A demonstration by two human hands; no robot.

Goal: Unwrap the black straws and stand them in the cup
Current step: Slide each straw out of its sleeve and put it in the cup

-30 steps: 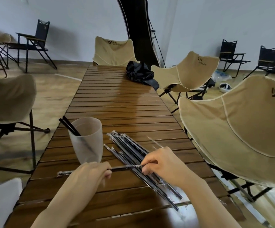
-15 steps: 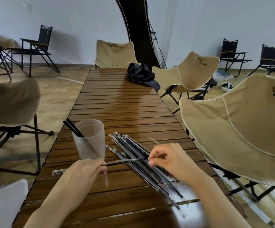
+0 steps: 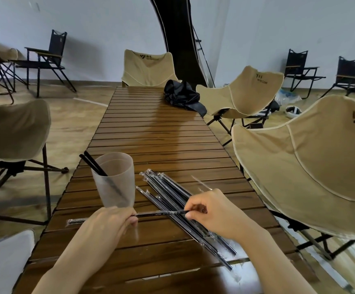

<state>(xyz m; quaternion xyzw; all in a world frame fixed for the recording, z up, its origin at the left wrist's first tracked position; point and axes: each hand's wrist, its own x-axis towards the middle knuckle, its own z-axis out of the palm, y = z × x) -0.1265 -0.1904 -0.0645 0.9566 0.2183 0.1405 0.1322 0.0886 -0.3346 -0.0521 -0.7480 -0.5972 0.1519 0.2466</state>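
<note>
Holding one wrapped black straw (image 3: 161, 213) level just above the slatted bench (image 3: 157, 128), the left hand (image 3: 110, 221) curled its fingers round it near the left end, while the right hand (image 3: 210, 211) pinched the other end. The straw crossed over the pile of wrapped straws (image 3: 172, 194), just in front of the cup (image 3: 115, 183), where two bare black straws (image 3: 91, 163) leaned.

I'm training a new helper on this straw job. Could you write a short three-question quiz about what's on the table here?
1. True or false: the cup lies on its side.
2. How many black straws stand in the cup? A none, B two, C six.
3. Fill in: the left hand and the right hand both hold one ___.
Key: 1 false; 2 B; 3 straw.
</note>
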